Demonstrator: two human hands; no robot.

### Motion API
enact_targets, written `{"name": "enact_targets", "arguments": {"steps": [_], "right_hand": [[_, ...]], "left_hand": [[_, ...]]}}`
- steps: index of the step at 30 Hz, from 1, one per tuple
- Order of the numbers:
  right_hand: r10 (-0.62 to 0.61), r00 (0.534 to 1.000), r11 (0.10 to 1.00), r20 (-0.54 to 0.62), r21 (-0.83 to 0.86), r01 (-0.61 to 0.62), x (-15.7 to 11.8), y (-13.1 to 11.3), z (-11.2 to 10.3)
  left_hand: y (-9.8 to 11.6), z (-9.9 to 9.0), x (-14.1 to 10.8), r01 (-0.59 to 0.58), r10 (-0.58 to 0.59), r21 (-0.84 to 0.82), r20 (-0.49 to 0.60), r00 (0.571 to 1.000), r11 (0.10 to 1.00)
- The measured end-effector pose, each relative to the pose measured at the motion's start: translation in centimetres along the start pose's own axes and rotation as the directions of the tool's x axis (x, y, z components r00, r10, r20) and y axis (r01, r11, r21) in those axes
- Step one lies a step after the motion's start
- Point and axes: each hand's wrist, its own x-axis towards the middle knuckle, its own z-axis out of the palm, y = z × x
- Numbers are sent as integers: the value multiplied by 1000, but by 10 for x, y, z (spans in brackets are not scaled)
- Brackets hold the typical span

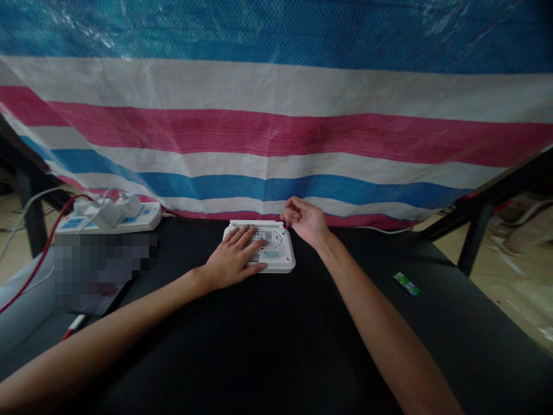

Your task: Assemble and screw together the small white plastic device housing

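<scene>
A white router-like box (283, 253) lies on the black table, its underside with vents and printed labels facing up. My left hand (235, 253) rests flat on its left half, fingers spread, covering part of the labels. By the box's far right corner is my right hand (307, 222), its thumb and fingers curled together in a pinch. Just below those fingertips shows something small, red and dark; what it is, and whether the fingers grip it, is too small to make out.
A white power strip (149, 217) with plugged-in chargers and cables stands at the back left. In front of it lies a blurred-out dark device (101, 271). A small green packet (406, 283) lies at right. Striped plastic sheeting (268, 132) hangs behind the table.
</scene>
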Motion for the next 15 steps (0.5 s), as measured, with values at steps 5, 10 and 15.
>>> {"name": "enact_targets", "arguments": {"steps": [5,10,15], "right_hand": [[18,1000,999,-4,42,-18,1,0,-2],[34,999,998,-25,46,-33,1,1,-2],[32,999,995,-15,93,-30,2,2,-1]], "left_hand": [[0,0,0,0,0,19,15,1000,1000],[1,-1,0,-3,2,34,22,1000,999],[1,-1,0,6,-7,40,15,1000,999]]}}
